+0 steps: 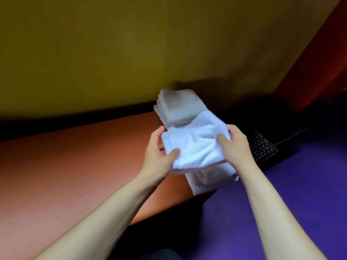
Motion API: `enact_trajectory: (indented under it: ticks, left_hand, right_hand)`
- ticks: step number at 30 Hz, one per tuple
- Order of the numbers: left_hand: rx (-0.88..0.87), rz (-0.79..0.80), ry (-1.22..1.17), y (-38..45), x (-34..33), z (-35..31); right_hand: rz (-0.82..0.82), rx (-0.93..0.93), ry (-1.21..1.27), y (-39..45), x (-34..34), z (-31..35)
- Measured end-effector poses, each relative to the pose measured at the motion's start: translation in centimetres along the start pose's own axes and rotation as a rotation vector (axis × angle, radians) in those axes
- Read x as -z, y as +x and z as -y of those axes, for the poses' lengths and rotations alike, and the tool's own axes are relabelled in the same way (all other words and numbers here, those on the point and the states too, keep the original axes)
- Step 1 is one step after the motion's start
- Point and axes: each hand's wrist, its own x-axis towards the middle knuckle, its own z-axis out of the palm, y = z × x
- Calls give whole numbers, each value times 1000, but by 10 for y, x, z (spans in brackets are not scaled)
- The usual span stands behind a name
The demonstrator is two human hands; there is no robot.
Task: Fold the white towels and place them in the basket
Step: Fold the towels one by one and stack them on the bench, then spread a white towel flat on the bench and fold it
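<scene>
A folded white towel sits between my two hands, lifted above the right end of the desk. My left hand grasps its left edge, thumb pressed on top near the front corner and fingers curled underneath. My right hand grasps the right edge the same way, thumb on top, fingers wrapped behind the cloth. Both forearms are bare and reach forward from the bottom of the view, angling inward toward the towel. Under the held towel another white towel lies flat on the desk's corner (its near edge hangs slightly past the rim). Beyond it, against the wall, stands a stack of folded towels. To the right of my right hand is a dark woven basket, mostly in shadow. The desk is reddish brown, the wall behind it is yellow-green, and a purple floor spreads to the right.
</scene>
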Motion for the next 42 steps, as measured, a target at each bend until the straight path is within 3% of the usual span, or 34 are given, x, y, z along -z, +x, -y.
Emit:
enact_trajectory:
  ticks: [4,8,12,17,21,27,42]
  left_hand:
    - [-127,66,329,24,-34,0]
    - [2,226,792,27,-51,29]
    - [28,259,885,18,-46,45]
    - [-81,287,960,8,-31,36]
    - [-232,171,1145,-11,-3,19]
    - [-273,-15,1235,-50,68,-1]
    - [-94,-389,1323,-171,291,-13]
  right_hand:
    - [-59,-62,-165,23,24,-22]
    - [-32,-21,-443,14,11,-49]
    - [20,7,-574,-1,-9,-72]
    - [-73,127,-640,-1,-15,-68]
    - [-27,251,-510,-27,-38,-40]
    - [43,348,-427,-77,-89,3]
    - [321,567,-312,-202,-263,129]
